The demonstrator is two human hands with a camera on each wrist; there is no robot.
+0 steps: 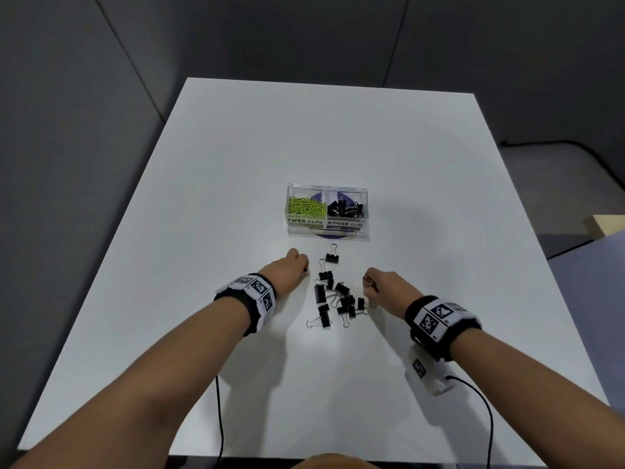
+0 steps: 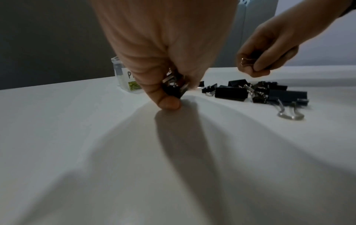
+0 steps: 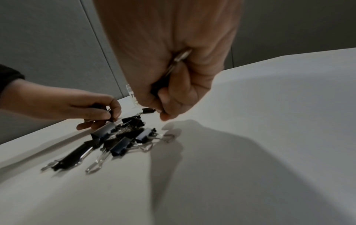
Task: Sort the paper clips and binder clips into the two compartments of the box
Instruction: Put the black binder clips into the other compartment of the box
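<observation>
Grey walls back a white tabletop [image 1: 236, 198] whose near edge is cut off. At its middle stands the box [image 1: 327, 228], with a loose pile of binder clips [image 1: 333, 297] nearer. The left hand [image 2: 163, 60] and right hand [image 3: 173, 79] each curl round a binder clip, mostly hidden by fingers.

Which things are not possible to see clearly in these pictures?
- Head view: what the left hand holds, hidden by its own fingers.
- Left wrist view: the box label, mostly behind that hand.
- Right wrist view: the number of binder clips in the pile, blurred and overlapping.
</observation>
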